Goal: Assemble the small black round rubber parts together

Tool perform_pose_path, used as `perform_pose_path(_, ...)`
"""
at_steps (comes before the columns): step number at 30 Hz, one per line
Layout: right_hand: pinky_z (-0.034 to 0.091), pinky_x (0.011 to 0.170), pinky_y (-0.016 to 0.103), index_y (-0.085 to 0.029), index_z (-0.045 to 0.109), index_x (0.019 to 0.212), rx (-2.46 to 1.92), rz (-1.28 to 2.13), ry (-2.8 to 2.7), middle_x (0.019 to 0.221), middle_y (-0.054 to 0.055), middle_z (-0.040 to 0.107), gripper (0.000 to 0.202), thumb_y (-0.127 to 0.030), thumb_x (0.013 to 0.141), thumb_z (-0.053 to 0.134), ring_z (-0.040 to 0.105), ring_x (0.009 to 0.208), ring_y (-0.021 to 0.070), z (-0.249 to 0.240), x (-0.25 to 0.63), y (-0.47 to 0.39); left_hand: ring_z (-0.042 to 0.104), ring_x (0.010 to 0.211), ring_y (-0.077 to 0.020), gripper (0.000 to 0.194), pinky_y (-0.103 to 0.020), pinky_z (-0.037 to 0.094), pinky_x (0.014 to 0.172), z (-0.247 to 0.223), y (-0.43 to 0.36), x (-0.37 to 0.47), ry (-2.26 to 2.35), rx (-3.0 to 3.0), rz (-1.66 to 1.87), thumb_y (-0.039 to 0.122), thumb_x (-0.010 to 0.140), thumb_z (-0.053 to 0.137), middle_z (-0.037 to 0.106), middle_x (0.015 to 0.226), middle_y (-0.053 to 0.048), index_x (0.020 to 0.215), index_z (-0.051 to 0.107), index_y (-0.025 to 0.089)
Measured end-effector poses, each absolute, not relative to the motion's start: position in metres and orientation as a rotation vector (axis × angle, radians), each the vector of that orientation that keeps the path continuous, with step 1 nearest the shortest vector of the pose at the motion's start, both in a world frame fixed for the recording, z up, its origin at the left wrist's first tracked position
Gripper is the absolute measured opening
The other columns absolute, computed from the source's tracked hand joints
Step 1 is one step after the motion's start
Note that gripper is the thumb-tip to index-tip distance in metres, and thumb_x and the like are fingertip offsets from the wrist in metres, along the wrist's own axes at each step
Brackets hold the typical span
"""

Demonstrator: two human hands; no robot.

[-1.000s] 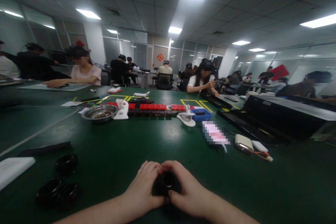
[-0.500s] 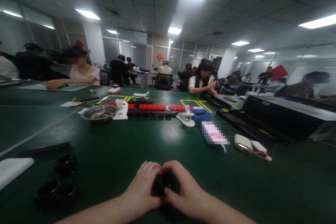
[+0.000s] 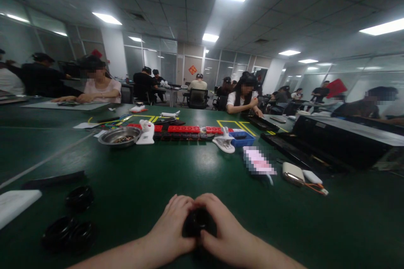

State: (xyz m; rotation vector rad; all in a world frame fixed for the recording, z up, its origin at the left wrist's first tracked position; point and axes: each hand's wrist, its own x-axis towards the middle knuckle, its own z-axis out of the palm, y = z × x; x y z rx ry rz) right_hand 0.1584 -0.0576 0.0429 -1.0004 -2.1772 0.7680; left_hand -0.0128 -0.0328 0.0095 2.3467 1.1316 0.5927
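Both my hands are wrapped round a glossy black ring-shaped roll (image 3: 199,218) at the near edge of the view. My left hand (image 3: 172,225) curves about its left side, and my right hand (image 3: 225,227) closes on its right side with the thumb at the front. The fingertips meet behind the roll. Much of it is hidden by the fingers, and its exact kind cannot be made out. To the left lie several similar black rolls (image 3: 79,197) on the green table (image 3: 135,176).
A steel bowl (image 3: 120,138) of small parts, a red strip (image 3: 183,128), white clamps (image 3: 224,141) and a blue bin (image 3: 241,138) line the middle. A power bank (image 3: 293,173) and a black case (image 3: 344,143) lie right. A white block (image 3: 17,206) lies left. Co-workers (image 3: 244,96) sit opposite.
My hands stay round the black roll, with the right thumb shifted slightly to the right and down. At the far left, a co-worker's hands have drawn closer together.
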Motion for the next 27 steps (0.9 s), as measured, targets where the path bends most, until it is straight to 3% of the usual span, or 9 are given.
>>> perform_pose_path(3, 0.033, 0.094, 0.031, -0.018, 0.042, 0.116, -0.945, 0.821, -2.170, 0.115, 0.006, 0.047, 0.063, 0.001, 0.056, 0.051, 0.043, 0.107, 0.0190, 0.045, 0.160, -0.058, 0.048, 0.099, -0.0275, 0.043, -0.049, 0.023, 0.098, 0.007, -0.032, -0.013, 1.134, 2.351, 0.618, 0.029, 0.059, 0.067, 0.054, 0.101, -0.005, 0.098, 0.052, 0.021)
perform_pose_path(10, 0.040, 0.080, 0.036, -0.018, 0.049, 0.100, -1.214, 0.611, -2.118, 0.097, 0.006, 0.053, 0.044, -0.018, 0.060, 0.068, 0.048, 0.090, 0.0224, 0.038, 0.158, -0.054, 0.049, 0.094, -0.0250, 0.035, -0.046, 0.025, 0.097, 0.008, -0.031, -0.012, 1.126, 2.353, 0.583, 0.028, 0.058, 0.067, 0.053, 0.097, -0.003, 0.089, 0.051, 0.022)
perform_pose_path(13, 0.040, 0.081, 0.036, -0.018, 0.049, 0.098, -1.116, 0.654, -2.168, 0.096, 0.006, 0.053, 0.038, -0.010, 0.062, 0.057, 0.048, 0.090, 0.0216, 0.042, 0.158, -0.057, 0.048, 0.095, -0.0252, 0.038, -0.046, 0.025, 0.097, 0.009, -0.031, -0.013, 1.131, 2.344, 0.579, 0.025, 0.058, 0.066, 0.053, 0.098, -0.003, 0.093, 0.051, 0.022)
perform_pose_path(18, 0.036, 0.090, 0.036, -0.018, 0.041, 0.113, -0.909, 0.764, -2.188, 0.112, 0.008, 0.047, 0.060, -0.004, 0.055, 0.048, 0.044, 0.104, 0.0224, 0.049, 0.161, -0.059, 0.048, 0.098, -0.0266, 0.040, -0.049, 0.023, 0.098, 0.009, -0.032, -0.014, 1.122, 2.336, 0.591, 0.032, 0.059, 0.069, 0.054, 0.099, -0.005, 0.094, 0.051, 0.021)
perform_pose_path(24, 0.039, 0.080, 0.039, -0.016, 0.049, 0.100, -1.158, 0.452, -2.209, 0.095, 0.008, 0.054, 0.041, -0.026, 0.063, 0.066, 0.047, 0.087, 0.0240, 0.043, 0.158, -0.055, 0.049, 0.096, -0.0254, 0.033, -0.047, 0.025, 0.097, 0.009, -0.032, -0.013, 1.128, 2.363, 0.587, 0.029, 0.060, 0.067, 0.053, 0.098, -0.005, 0.087, 0.051, 0.020)
perform_pose_path(27, 0.039, 0.081, 0.039, -0.016, 0.050, 0.098, -1.091, 0.446, -2.285, 0.092, 0.007, 0.055, 0.033, -0.018, 0.066, 0.057, 0.047, 0.087, 0.0228, 0.046, 0.157, -0.057, 0.048, 0.097, -0.0257, 0.035, -0.047, 0.024, 0.098, 0.010, -0.033, -0.012, 1.140, 2.354, 0.584, 0.025, 0.057, 0.066, 0.053, 0.100, -0.005, 0.088, 0.051, 0.021)
